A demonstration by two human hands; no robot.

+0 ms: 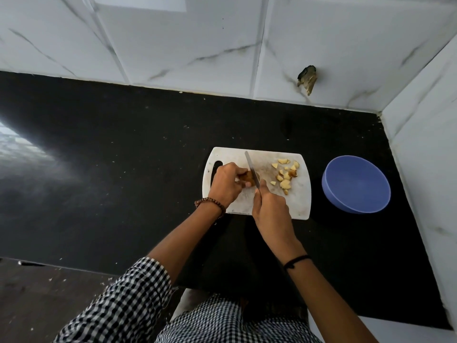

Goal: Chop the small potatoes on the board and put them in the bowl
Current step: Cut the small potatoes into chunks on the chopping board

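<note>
Left hand (pixel 226 185) pinches a potato (pixel 249 179) at its fingertips on the board (pixel 300 206); right hand (pixel 270 209), fingers wrapped round the knife (pixel 252 169), cuts at the potato's three o'clock; chopped pieces (pixel 285 175) farther toward three; bowl (pixel 356 184) beyond.

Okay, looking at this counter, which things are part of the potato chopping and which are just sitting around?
Part of the job: cutting board, knife in the right hand, potato held by the left hand, chopped pieces, blue bowl.

Just there: black counter, damaged hole in the wall tile.
</note>
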